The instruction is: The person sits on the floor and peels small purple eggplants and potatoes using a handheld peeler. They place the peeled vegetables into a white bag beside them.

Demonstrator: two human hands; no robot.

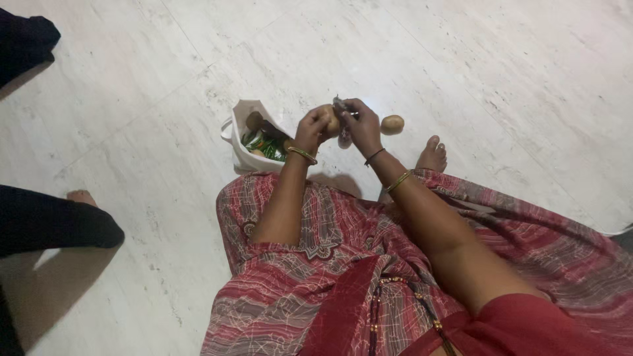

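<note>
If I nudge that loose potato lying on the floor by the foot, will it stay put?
Probably not. The loose potato is rounded and lies on smooth, polished floor, so a nudge would likely send it wobbling away. It looks firm and solid, so it should not squash, and its dry skin should grip well enough.

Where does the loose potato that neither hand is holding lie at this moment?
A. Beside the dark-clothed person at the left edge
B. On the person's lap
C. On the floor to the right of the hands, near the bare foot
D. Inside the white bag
C. The loose potato rests on the pale floor just right of the right hand, above the bare foot and apart from the white bag.
</note>
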